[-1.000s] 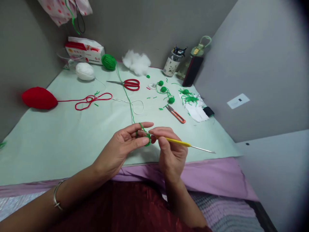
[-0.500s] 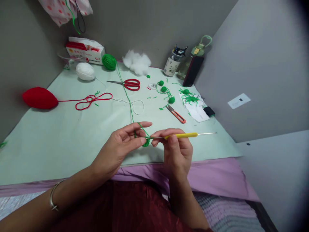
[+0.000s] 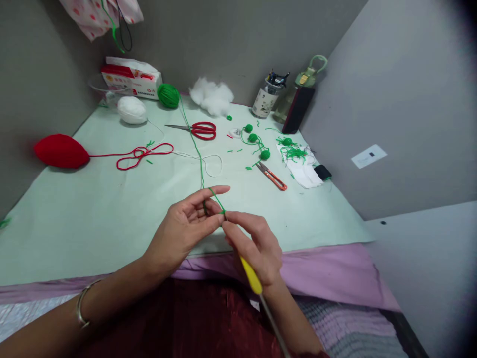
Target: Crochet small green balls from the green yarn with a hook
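My left hand [image 3: 184,223] pinches a small green crochet piece [image 3: 224,213] between thumb and fingers; most of the piece is hidden. Green yarn [image 3: 200,164] runs over its raised index finger and back to a green yarn ball [image 3: 169,95]. My right hand [image 3: 261,246] is closed around a crochet hook [image 3: 251,278] with a yellow handle. The hook slants down toward my body, its metal rear end pointing at the lower edge. Both hands' fingertips meet at the green piece, and the hook's tip is hidden there.
White [image 3: 131,110] and red [image 3: 61,151] yarn balls lie left. Red-handled scissors [image 3: 203,131], white stuffing [image 3: 211,96] and orange thread snips [image 3: 273,176] lie beyond my hands. Small green balls [image 3: 265,154] with tails, a pen cup [image 3: 266,99] and a bottle [image 3: 285,102] are at right.
My right hand has turned, swinging the hook from nearly level, pointing right, to slanting down toward my body. Its fingertips have moved left to the green piece. My left hand has barely shifted.
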`<move>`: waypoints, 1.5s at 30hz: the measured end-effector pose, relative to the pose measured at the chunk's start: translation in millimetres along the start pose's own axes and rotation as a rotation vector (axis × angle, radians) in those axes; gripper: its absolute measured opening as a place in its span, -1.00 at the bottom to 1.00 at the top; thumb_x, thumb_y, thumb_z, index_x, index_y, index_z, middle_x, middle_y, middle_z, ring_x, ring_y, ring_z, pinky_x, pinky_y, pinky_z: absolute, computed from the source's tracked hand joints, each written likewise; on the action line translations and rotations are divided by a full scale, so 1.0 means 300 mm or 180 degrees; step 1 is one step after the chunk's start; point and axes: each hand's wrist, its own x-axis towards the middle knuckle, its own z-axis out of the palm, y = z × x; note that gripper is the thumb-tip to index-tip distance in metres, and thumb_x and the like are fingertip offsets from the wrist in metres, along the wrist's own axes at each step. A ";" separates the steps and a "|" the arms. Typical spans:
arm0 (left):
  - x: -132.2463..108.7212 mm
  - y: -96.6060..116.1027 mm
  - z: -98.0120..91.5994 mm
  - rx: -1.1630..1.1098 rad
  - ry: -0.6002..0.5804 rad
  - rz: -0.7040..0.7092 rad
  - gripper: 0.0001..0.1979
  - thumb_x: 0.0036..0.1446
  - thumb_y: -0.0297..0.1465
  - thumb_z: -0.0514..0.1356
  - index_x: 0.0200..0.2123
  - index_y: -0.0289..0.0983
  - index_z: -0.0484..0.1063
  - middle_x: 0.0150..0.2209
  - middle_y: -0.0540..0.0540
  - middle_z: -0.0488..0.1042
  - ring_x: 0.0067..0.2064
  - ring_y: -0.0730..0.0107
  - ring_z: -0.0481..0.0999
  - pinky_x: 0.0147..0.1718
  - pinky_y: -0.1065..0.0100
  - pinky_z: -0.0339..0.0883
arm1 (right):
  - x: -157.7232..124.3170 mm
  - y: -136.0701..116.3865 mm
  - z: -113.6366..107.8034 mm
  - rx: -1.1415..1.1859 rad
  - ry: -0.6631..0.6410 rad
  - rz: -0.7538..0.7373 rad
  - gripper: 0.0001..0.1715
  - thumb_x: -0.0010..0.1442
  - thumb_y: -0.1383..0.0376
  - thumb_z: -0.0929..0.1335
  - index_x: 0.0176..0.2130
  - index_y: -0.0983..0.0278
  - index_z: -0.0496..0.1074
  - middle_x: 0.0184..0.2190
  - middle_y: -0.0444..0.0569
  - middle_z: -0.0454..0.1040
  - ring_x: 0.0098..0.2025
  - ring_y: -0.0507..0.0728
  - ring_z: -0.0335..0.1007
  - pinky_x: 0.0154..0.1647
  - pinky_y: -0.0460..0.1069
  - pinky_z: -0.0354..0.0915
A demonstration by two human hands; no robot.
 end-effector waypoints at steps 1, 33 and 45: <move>0.000 0.002 0.003 0.0003 0.0006 0.0026 -0.61 0.09 -0.42 0.47 0.02 -0.06 0.66 -0.36 0.08 0.48 -0.27 0.50 0.46 -0.19 0.49 0.36 | -0.001 -0.002 0.000 0.0031 0.0021 0.0055 -0.51 0.36 0.45 0.35 0.21 0.09 0.45 -0.04 0.02 0.65 -0.06 0.16 0.64 -0.14 0.07 0.62; 0.021 0.013 -0.009 -0.0451 -0.0248 -0.0343 -0.77 0.06 -0.40 0.48 -0.16 -0.17 0.71 -0.29 0.00 0.60 -0.23 0.44 0.52 -0.14 0.43 0.37 | 0.051 0.007 0.034 0.2082 0.0860 0.1815 -0.79 0.41 0.33 0.34 -0.17 0.20 0.61 -0.36 -0.09 0.50 -0.42 0.03 0.46 -0.39 0.00 0.44; 0.095 0.055 -0.020 -0.0894 -0.0089 -0.0227 -0.84 0.12 -0.33 0.47 -0.35 -0.27 0.61 -0.35 0.03 0.49 -0.29 0.50 0.39 -0.21 0.47 0.29 | 0.147 0.064 0.028 0.1751 -0.0297 0.1554 -0.77 0.26 0.28 0.49 -0.07 0.22 0.50 -0.24 -0.10 0.53 -0.35 0.00 0.48 -0.26 -0.06 0.47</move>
